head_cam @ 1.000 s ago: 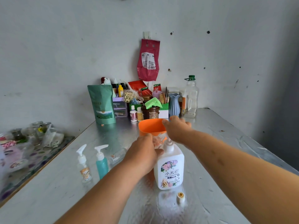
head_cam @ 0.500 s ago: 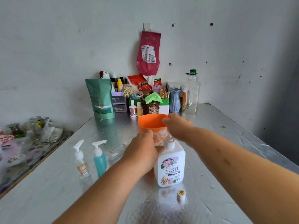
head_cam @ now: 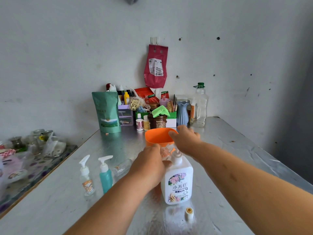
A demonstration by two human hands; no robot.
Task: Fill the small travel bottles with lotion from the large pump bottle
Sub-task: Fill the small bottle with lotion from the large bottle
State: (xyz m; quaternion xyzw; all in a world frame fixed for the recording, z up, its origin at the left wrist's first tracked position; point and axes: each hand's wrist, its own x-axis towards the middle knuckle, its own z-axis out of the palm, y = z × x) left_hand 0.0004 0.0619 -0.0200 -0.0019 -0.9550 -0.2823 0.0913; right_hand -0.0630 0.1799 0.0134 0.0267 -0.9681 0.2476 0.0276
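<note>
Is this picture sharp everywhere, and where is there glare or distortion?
Head view: soft, even light, no hard shadows. Head view: the shiny table mirrors the large pump bottle and the green pouch. Head view: the small clear bottle in the left hand looks smeared; the left edge is soft. Head view: the wide lens stretches the forearms near the bottom.

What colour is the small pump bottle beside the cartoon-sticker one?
The bottle is teal, with a white pump; head view.

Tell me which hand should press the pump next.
Right. The right hand lies over the pump head of the large pump bottle, while the left hand grips a small clear bottle at its spout.
</note>
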